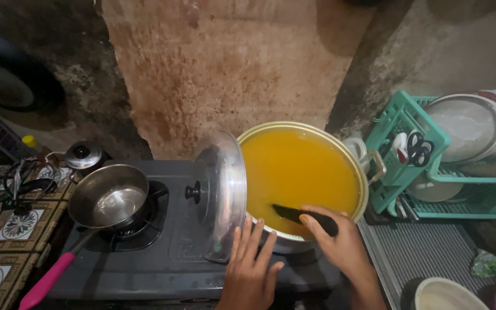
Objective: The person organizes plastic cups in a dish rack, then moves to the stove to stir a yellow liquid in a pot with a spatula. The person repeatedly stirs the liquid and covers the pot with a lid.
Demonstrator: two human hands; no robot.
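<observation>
A: What's going on at the stove?
B: Right hand [343, 247] is gripping a black ladle handle [305, 215] dipped in the big pot [363, 178] of yellow broth on the right burner. Left hand [251, 270], fingers spread, props the glass lid [222, 192] upright against the pot.

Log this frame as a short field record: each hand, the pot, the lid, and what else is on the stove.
right hand: grips a black utensil handle dipped into the pot
left hand: fingers against the lower edge of the lid
pot: large, metal, nearly full of opaque yellow liquid
lid: glass, black knob, tilted on edge against the pot's left side
stove: dark two-burner top
small pan: empty, pink handle, on left burner
</observation>
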